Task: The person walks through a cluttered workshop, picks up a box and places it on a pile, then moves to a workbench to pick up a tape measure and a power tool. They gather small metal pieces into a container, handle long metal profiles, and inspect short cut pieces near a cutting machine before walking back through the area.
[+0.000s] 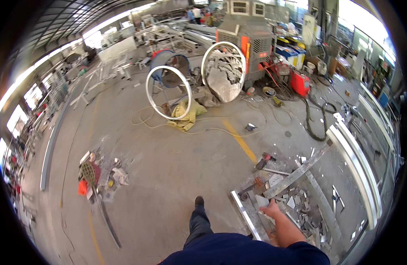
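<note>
My right hand [269,209] reaches down to the lower right, over a workspace of metal bars and offcuts. Its fingers close at the edge of a small flat light-grey piece [261,201], whose kind I cannot make out. Close to the hand lie a long grey metal bar [296,175] and a silver bar [246,215]. Scattered metal offcuts [297,201] spread to the right of the hand. A red and dark power tool [265,160] rests beyond them. My left hand is out of view.
Two white rings [149,95] [203,66] stand ahead near a drum fan [168,66] and a large grey machine [252,39]. Curved white profiles [351,170] lie at right. A long-handled mesh tool [88,173] lies among debris at left. Cables cross the floor.
</note>
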Available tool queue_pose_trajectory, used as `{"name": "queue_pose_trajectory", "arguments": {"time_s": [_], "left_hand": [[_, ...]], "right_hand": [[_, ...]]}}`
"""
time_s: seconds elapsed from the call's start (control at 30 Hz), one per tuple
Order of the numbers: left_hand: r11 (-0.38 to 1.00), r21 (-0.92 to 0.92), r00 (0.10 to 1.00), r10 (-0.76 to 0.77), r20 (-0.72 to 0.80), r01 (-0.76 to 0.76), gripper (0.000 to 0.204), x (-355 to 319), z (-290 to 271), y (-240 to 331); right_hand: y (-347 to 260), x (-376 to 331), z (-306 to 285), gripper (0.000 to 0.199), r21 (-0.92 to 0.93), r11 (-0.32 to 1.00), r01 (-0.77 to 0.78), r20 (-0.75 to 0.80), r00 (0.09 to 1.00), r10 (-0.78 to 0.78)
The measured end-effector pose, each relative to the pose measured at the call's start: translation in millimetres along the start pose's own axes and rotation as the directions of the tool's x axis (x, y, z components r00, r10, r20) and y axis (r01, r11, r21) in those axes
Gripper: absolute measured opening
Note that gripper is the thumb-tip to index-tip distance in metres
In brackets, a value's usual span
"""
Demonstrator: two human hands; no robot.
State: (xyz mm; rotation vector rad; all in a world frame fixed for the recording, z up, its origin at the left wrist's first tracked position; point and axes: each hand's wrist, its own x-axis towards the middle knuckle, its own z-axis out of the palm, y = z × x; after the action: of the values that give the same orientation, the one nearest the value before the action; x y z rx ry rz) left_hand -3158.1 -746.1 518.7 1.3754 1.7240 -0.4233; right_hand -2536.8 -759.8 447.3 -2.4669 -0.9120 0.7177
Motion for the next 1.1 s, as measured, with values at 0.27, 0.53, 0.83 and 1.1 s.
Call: {"name": "queue_pose_trajectory", "arguments": {"time_s": [0.27,0.53,0.83,1.1], "left_hand": [[0.856,0.291,0.904,0.402,0.147,-0.428,0.035,204,-208,120],[0.971,-0.13,0.967,0.176,-0.182,-0.201,0.034,485,-402,336],[0.875,0.402,0.962,0.26,0.08,-0.27,0.03,510,-399,602],[0.88,0.365,0.949,0.246,0.198,-0.304,0.036,592,-373,824]], "right_hand": [[-73,53,-5,0.093,-0.234,0.863,-0.449,0.277,0.82,0.501],[-104,113,4,0.067,-0.02,0.733,-0.68,0.348,0.682,0.643],[-93,349,9,0.058,0.067,0.697,-0.713,0.379,0.665,0.644],[-179,543,-177,0.075,0.448,0.749,-0.488,0.112,0.862,0.494]]}}
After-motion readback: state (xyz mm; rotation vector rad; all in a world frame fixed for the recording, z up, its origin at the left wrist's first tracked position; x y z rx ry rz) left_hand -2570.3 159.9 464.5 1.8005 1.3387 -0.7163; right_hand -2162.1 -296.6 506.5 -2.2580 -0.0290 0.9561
